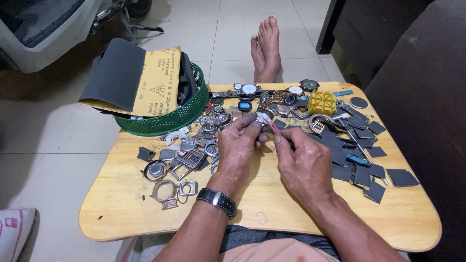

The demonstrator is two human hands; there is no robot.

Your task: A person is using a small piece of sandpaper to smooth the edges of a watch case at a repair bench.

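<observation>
Mid-frame: our left hand (239,145) pinches a small white piece (264,118), right hand (305,162) grips a red-handled tool (273,127) — work underway; watch cases (167,187) lower left lie untouched.

Small white part (264,118), perhaps plastic, held aloft.

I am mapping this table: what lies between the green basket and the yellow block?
In the head view, between the green basket and the yellow block lie scattered watch faces and metal parts, crowded along the far edge of the wooden table; the stretch is not bare.
</observation>
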